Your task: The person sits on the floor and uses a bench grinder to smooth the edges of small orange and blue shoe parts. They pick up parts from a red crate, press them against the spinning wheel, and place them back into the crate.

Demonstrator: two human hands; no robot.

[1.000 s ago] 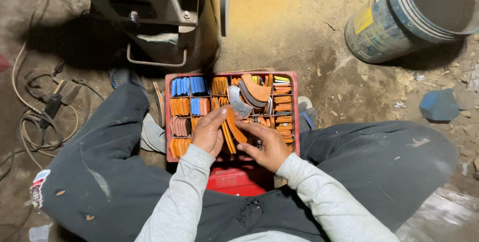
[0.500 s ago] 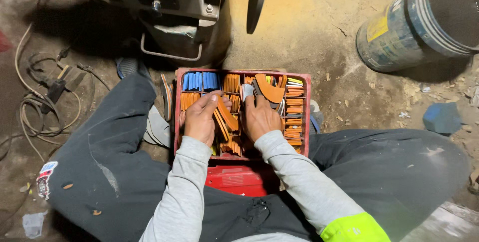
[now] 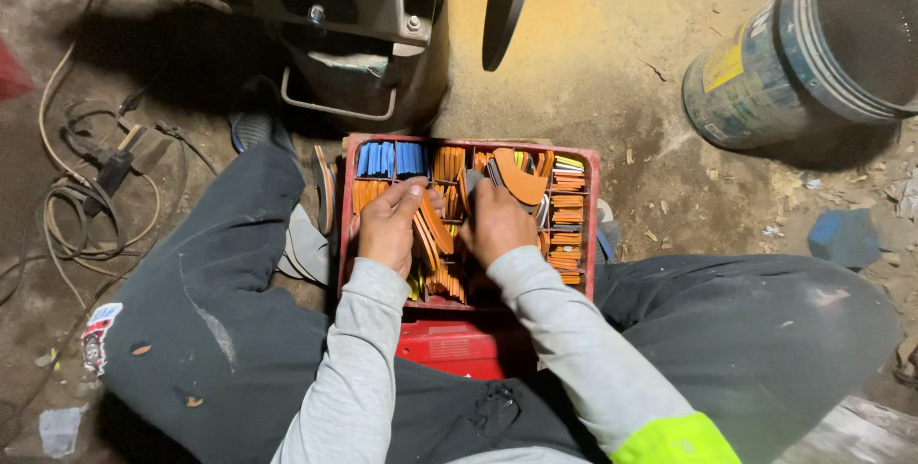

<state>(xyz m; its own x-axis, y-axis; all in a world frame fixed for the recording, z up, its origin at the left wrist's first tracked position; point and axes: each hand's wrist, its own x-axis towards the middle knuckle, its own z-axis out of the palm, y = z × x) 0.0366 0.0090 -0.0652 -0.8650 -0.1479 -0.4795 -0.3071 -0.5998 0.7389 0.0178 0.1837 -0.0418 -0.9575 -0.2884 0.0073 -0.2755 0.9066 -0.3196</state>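
Observation:
A red plastic crate [image 3: 469, 342] sits on the ground between my legs, packed with upright rows of orange pieces [image 3: 566, 217] and some blue pieces [image 3: 390, 158] at its far left. My left hand [image 3: 390, 227] rests in the crate, gripping a slanted bundle of orange pieces [image 3: 435, 230]. My right hand [image 3: 495, 225] is dug into the middle rows beside that bundle, fingers curled and hidden among the pieces. A larger curved orange piece [image 3: 521, 180] lies loose on top just beyond my right hand.
A grey metal machine [image 3: 354, 24] with a dark disc [image 3: 507, 0] stands just beyond the crate. A tipped bucket [image 3: 803, 53] lies at the far right. Cables [image 3: 76, 196] coil on the left. A blue block [image 3: 846, 237] lies at the right.
My right hand moved from the crate's near right edge up into the middle rows. My left hand shifted slightly left, still on the orange bundle. The view tilted forward.

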